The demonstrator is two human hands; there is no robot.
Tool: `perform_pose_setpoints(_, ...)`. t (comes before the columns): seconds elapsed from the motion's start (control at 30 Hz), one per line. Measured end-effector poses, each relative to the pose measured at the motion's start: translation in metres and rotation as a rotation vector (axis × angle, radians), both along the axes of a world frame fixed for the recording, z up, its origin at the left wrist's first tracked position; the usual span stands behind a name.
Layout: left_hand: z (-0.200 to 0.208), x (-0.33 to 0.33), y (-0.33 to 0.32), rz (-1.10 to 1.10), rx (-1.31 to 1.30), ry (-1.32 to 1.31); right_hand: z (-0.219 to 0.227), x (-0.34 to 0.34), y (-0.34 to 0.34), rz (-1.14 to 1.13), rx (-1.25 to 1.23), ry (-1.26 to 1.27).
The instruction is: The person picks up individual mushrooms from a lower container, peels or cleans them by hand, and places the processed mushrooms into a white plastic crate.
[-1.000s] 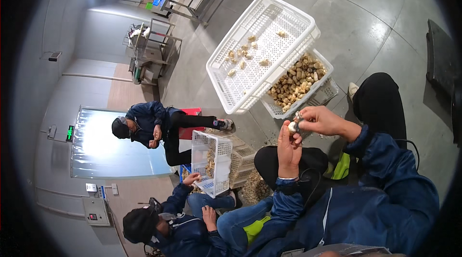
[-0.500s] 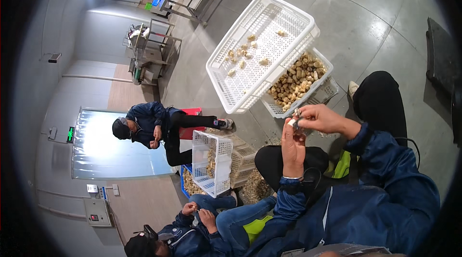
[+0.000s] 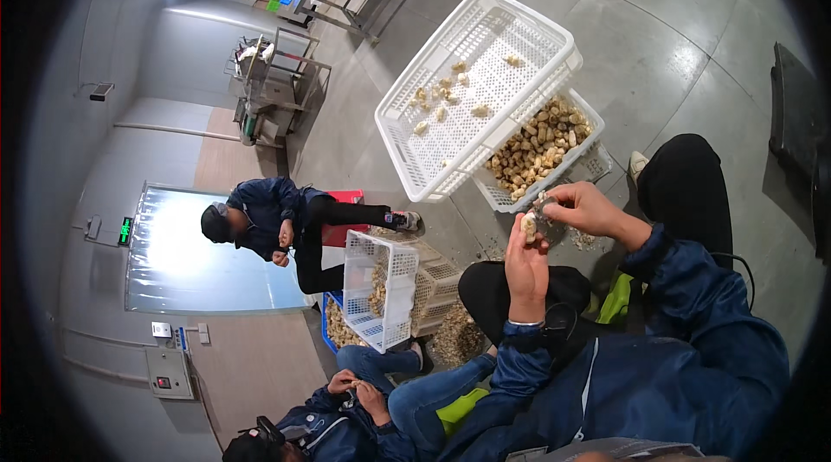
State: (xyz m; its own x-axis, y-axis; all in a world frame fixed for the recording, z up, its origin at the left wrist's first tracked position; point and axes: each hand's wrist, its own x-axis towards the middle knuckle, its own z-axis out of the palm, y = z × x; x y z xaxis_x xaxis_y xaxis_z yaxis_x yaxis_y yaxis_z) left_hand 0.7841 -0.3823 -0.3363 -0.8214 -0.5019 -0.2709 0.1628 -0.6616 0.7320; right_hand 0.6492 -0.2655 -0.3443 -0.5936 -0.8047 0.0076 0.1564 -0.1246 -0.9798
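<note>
My left hand (image 3: 525,271) holds a pale, plump mushroom-like piece (image 3: 530,226) upright between thumb and fingers. Close against it, the fingers of my right hand (image 3: 587,207) are pinched around something small and greyish, too small to make out. Just beyond my hands stands a white basket (image 3: 505,202) full of brown and yellowish pieces of the same sort (image 3: 541,143). A larger white perforated basket (image 3: 400,150) sits tilted over it, with several pale pieces (image 3: 441,94) scattered on its bottom.
Two co-workers in dark blue jackets sit to the left, one farther off (image 3: 260,211), one nearer (image 3: 325,427). Between them stand a white basket (image 3: 400,293) and a blue crate (image 3: 330,332). Scraps (image 3: 459,336) lie heaped on the floor. A dark flat object (image 3: 795,133) lies at right.
The piece in my left hand has been turned, so a longer yellowish side shows. My right hand has shifted slightly right. The far co-worker's hands have dropped a little.
</note>
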Motion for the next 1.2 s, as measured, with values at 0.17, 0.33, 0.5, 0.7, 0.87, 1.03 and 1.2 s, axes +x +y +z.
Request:
perform_pose_setpoints(0.17,0.003,-0.005,0.007,0.067,-0.159,-0.115,0.012,0.004,0.003,-0.03,-0.028,0.352)
perform_pose_setpoints(0.33,-0.005,0.002,0.0,-0.017,0.05,0.05,-0.003,-0.004,-0.003,-0.136,0.135,0.043)
perform_pose_setpoints(0.5,-0.002,0.0,-0.002,-0.071,0.256,0.116,-0.005,-0.002,-0.001,-0.024,-0.076,-0.054)
perform_pose_setpoints(0.7,-0.02,0.009,-0.01,-0.055,0.134,0.053,0.003,-0.001,0.001,0.151,-0.041,-0.073)
perform_pose_setpoints(0.87,-0.019,0.008,-0.008,-0.058,0.073,0.081,0.008,-0.003,0.004,0.158,-0.067,-0.077)
perform_pose_setpoints(1.03,-0.01,0.007,-0.007,-0.09,0.128,0.137,0.011,-0.004,0.006,0.179,-0.121,-0.073)
perform_pose_setpoints(1.2,-0.021,0.011,-0.015,-0.158,0.174,0.239,0.005,-0.002,0.004,0.173,-0.094,-0.085)
